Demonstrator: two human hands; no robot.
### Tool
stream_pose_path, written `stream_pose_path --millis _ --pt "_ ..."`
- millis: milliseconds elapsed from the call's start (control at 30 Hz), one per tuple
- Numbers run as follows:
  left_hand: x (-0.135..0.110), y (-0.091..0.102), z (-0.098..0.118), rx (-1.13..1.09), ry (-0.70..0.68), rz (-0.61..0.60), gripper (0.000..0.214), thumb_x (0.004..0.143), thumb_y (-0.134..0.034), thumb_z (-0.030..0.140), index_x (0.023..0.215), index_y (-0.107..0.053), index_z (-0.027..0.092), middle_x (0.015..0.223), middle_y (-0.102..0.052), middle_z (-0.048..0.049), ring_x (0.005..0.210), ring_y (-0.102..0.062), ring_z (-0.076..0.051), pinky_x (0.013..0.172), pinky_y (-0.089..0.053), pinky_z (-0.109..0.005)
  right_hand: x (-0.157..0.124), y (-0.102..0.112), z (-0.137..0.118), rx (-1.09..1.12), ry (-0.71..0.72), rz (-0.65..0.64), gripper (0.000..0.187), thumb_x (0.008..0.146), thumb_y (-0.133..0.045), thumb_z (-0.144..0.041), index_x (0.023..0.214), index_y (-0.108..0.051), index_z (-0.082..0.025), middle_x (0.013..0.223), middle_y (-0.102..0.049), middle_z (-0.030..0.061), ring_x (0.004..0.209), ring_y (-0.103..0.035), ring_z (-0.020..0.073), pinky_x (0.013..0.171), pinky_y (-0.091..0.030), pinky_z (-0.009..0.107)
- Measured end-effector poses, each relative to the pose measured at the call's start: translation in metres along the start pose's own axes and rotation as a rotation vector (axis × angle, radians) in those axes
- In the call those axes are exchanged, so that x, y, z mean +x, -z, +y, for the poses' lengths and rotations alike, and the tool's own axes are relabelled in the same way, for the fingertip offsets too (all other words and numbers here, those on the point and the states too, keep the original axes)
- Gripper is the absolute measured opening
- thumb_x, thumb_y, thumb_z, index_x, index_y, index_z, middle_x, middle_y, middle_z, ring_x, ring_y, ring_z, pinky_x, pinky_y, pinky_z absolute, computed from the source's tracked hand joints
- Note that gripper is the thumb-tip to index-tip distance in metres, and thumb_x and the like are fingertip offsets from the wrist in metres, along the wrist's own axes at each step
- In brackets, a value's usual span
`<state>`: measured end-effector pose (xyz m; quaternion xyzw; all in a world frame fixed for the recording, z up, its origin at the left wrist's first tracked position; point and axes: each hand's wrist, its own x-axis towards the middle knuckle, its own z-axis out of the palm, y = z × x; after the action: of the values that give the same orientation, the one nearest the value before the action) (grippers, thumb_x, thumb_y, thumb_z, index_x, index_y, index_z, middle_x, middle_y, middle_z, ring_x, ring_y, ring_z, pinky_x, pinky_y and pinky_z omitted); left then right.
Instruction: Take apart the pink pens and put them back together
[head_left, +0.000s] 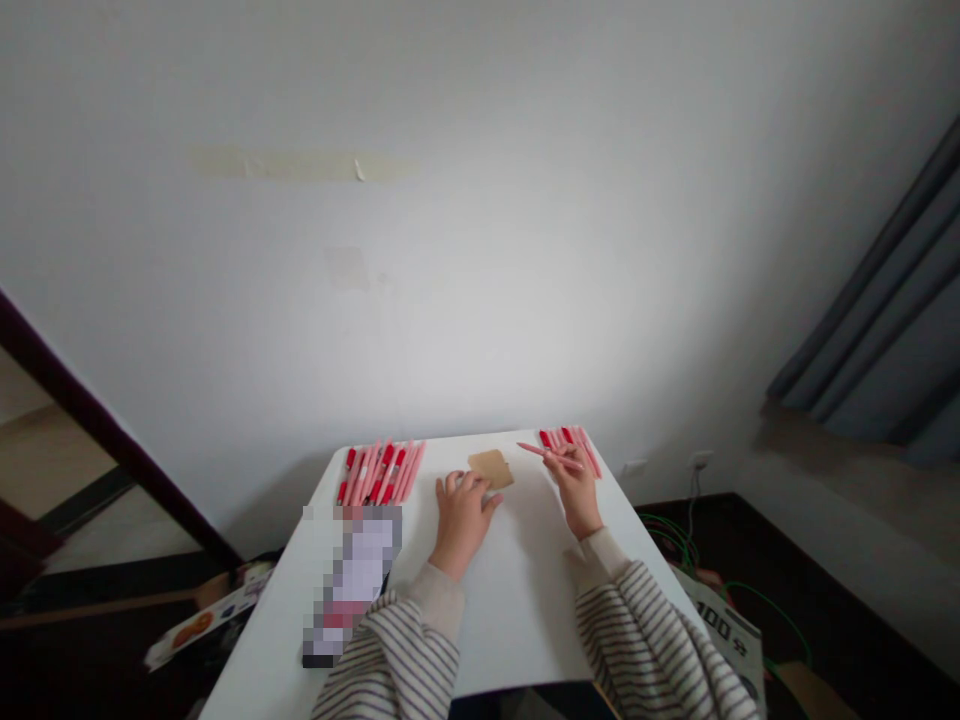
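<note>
My right hand is closed around a slim pink pen, held above the table with its pointed end toward the left. A small brown square of paper or card lies flat at the table's middle. My left hand rests at its near left edge, fingers spread and fingertips on or just beside it. Just past my right hand lies a row of pink and red pens. A larger row of pink and red pens sits at the far left, apart from my left hand.
The white table stands against a pale wall. A pixelated oblong item lies by my left forearm. Green cables and a printed box or bag are on the floor at right. A grey curtain hangs at right.
</note>
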<state>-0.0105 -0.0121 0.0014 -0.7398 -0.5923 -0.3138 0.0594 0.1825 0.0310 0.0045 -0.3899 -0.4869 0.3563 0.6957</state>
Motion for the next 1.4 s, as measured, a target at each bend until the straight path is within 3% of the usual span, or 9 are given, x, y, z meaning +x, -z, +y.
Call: stream_pose_path --millis 67,167,233,333,433,533,767,933,1400 --pt "0.001 0.002 0.0 -0.011 0.005 0.012 0.018 0.082 -0.057 0.036 0.091 -0.07 0.026 0.098 -0.066 -0.0057 0.101 -0.048 -0.026 0.092 -0.037 -0.049 -0.001 0.0 -0.004 -0.068 0.011 -0.006 0.029 0.076 -0.067 -0.047 0.081 -0.056 -0.02 0.074 -0.054 -0.0029 0.073 -0.057 0.0138 0.072 -0.046 0.029" --pt "0.003 0.002 0.0 -0.009 0.015 0.034 0.013 0.082 -0.056 0.028 0.082 -0.069 0.024 0.099 -0.065 -0.0061 0.099 -0.047 -0.025 0.09 -0.038 -0.046 -0.005 -0.002 -0.013 -0.146 0.005 -0.129 0.027 0.082 -0.06 -0.047 0.088 -0.063 -0.021 0.082 -0.063 0.0011 0.084 -0.061 0.0176 0.081 -0.046 0.033" --pt "0.003 0.001 0.001 -0.003 0.023 0.03 0.011 0.081 -0.057 0.024 0.082 -0.068 0.023 0.104 -0.066 -0.0056 0.103 -0.047 -0.026 0.092 -0.036 -0.048 -0.007 -0.004 -0.016 -0.188 -0.004 -0.249 0.031 0.085 -0.055 -0.047 0.099 -0.067 -0.022 0.093 -0.068 0.0045 0.095 -0.062 0.02 0.086 -0.047 0.035" --pt "0.002 0.002 0.003 0.005 0.069 -0.019 0.013 0.082 -0.054 0.024 0.087 -0.067 0.025 0.109 -0.066 -0.004 0.111 -0.046 -0.029 0.097 -0.032 -0.054 -0.009 -0.008 -0.012 -0.249 0.035 -0.311 0.032 0.083 -0.058 -0.048 0.099 -0.07 -0.023 0.1 -0.07 0.0068 0.098 -0.062 0.0222 0.088 -0.048 0.039" --pt "0.0 0.005 0.007 0.01 0.124 -0.091 0.021 0.082 -0.056 0.027 0.101 -0.065 0.028 0.115 -0.065 -0.003 0.117 -0.043 -0.031 0.101 -0.026 -0.061 -0.008 -0.011 0.0 -0.299 0.106 -0.302 0.03 0.076 -0.064 -0.049 0.086 -0.071 -0.021 0.091 -0.071 0.0077 0.09 -0.064 0.0224 0.085 -0.051 0.04" --pt "-0.003 0.01 0.011 0.007 0.154 -0.135 0.032 0.079 -0.059 0.033 0.111 -0.062 0.032 0.12 -0.062 -0.0023 0.117 -0.043 -0.03 0.102 -0.023 -0.064 -0.008 -0.013 0.009 -0.303 0.117 -0.329 0.031 0.08 -0.061 -0.049 0.076 -0.069 -0.019 0.088 -0.069 0.0083 0.086 -0.064 0.0204 0.081 -0.052 0.036" --pt "-0.006 0.017 0.018 0.037 0.158 -0.156 0.026 0.079 -0.059 0.039 0.103 -0.065 0.032 0.119 -0.061 -0.0013 0.114 -0.044 -0.028 0.103 -0.022 -0.064 -0.012 -0.017 0.005 -0.434 0.128 -0.358 0.026 0.087 -0.053 -0.04 0.079 -0.067 -0.019 0.092 -0.07 0.008 0.088 -0.064 0.0199 0.082 -0.05 0.034" --pt "-0.007 0.014 0.016 0.045 0.159 -0.155 0.025 0.08 -0.058 0.039 0.104 -0.065 0.033 0.125 -0.06 0.0001 0.119 -0.041 -0.03 0.103 -0.022 -0.064 -0.012 -0.018 0.007 -0.471 0.132 -0.333 0.026 0.086 -0.052 -0.037 0.076 -0.067 -0.019 0.084 -0.07 0.0075 0.083 -0.065 0.0196 0.078 -0.051 0.032" --pt "-0.007 0.017 0.019 0.059 0.161 -0.172 0.025 0.081 -0.057 0.039 0.104 -0.064 0.032 0.126 -0.059 -0.0001 0.12 -0.041 -0.03 0.104 -0.021 -0.065 -0.012 -0.019 0.012 -0.564 0.119 -0.344 0.021 0.085 -0.052 -0.031 0.075 -0.065 -0.018 0.086 -0.068 0.008 0.086 -0.062 0.0196 0.081 -0.048 0.033"
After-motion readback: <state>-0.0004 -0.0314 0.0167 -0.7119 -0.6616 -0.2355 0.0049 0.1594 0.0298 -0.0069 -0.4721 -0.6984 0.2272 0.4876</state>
